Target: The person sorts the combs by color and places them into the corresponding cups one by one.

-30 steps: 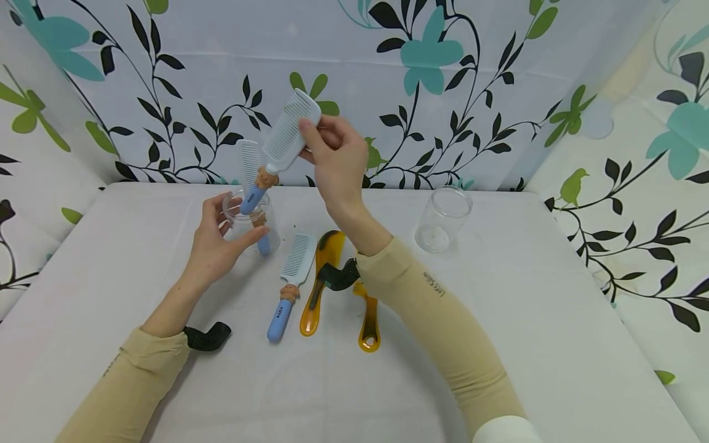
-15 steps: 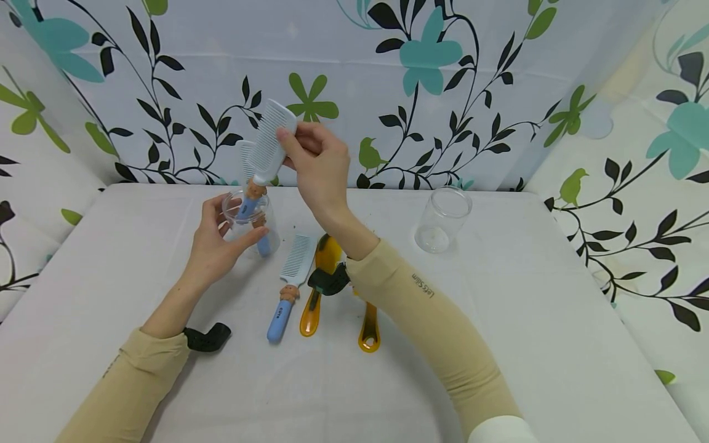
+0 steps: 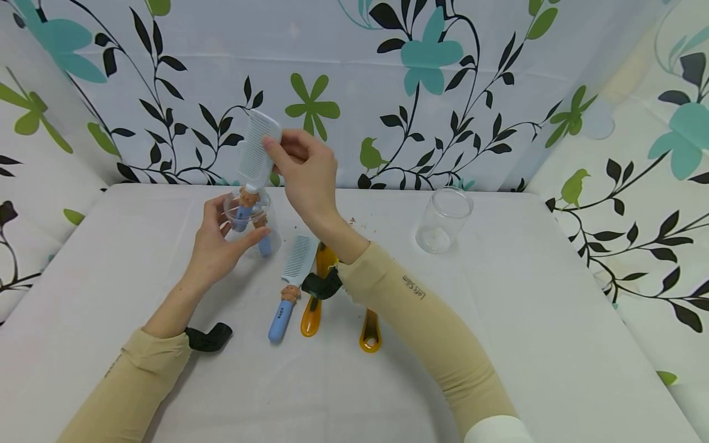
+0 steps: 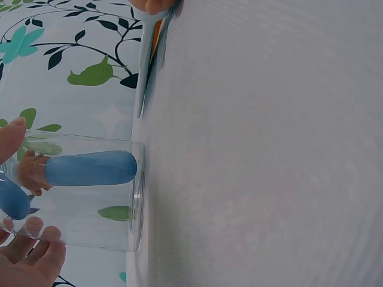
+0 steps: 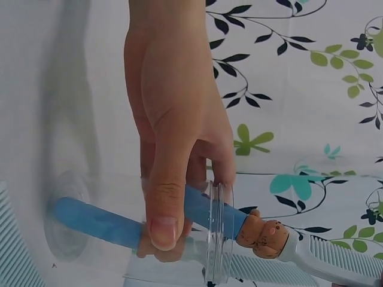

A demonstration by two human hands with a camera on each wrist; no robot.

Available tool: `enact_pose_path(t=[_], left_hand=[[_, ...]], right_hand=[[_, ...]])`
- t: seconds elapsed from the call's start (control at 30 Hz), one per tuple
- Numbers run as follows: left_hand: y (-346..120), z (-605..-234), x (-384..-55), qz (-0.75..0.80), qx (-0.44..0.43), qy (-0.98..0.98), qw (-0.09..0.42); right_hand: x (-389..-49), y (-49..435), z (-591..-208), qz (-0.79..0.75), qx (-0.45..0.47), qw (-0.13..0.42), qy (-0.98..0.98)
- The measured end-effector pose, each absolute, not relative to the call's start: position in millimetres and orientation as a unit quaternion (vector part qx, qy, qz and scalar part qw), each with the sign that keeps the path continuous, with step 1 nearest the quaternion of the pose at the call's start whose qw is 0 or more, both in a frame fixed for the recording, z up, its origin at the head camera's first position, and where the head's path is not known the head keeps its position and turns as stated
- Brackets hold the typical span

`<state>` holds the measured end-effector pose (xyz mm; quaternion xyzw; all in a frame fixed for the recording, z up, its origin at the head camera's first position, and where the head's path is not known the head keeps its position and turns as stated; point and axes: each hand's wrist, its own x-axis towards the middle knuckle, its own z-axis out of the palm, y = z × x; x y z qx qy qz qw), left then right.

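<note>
My left hand point(image 3: 218, 249) grips a clear jar point(image 4: 81, 200) at the left rear of the table, thumb on one side and fingers on the other. Inside the jar stands one pale comb, its blue handle point(image 4: 93, 168) down and touching or close to the bottom. With thumb and fingers, my right hand point(image 3: 307, 178) pinches a second pale comb point(image 3: 257, 151) by its toothed head. That comb's brown bear figure point(image 5: 263, 238) is at the jar's mouth, and its blue handle point(image 5: 209, 209) reaches down inside, tilted.
In front of the jar lie a third blue-handled comb point(image 3: 282, 317) and an amber comb point(image 3: 312, 317). Another amber handle point(image 3: 370, 332) shows beside my right sleeve, which hides its upper part. A second clear jar point(image 3: 445, 221) stands at the right rear. Patterned cloth point(image 3: 343, 43) hangs behind.
My right hand has moved left and down, lowering the pinched comb's handle from above the rim into the jar. The left hand and jar have stayed in place.
</note>
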<state>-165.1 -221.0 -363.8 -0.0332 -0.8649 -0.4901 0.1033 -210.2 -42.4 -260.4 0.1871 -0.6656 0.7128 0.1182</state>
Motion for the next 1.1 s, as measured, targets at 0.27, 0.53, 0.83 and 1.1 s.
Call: enact_pose_path(t=[0.27, 0.53, 0.83, 1.1], left_hand=[[-220.7, -365.0, -165.3, -0.489, -0.036, -0.865, 0.106], [-221.2, -365.4, -165.1, -0.497, -0.043, -0.859, 0.113], [-221.5, -365.1, -165.6, -0.496, -0.043, -0.860, 0.112], [-221.9, -364.4, -164.7, -0.499, -0.048, -0.858, 0.110]], right_hand=[[-209.0, -47.6, -263.9, 0.689, 0.197, 0.105, -0.689], [-208.9, -54.3, -270.4, 0.683, 0.204, 0.088, -0.695], [-208.7, -59.3, -278.1, 0.659, 0.208, 0.084, -0.718], [-207.7, -64.6, -284.8, 0.651, 0.225, 0.065, -0.722]])
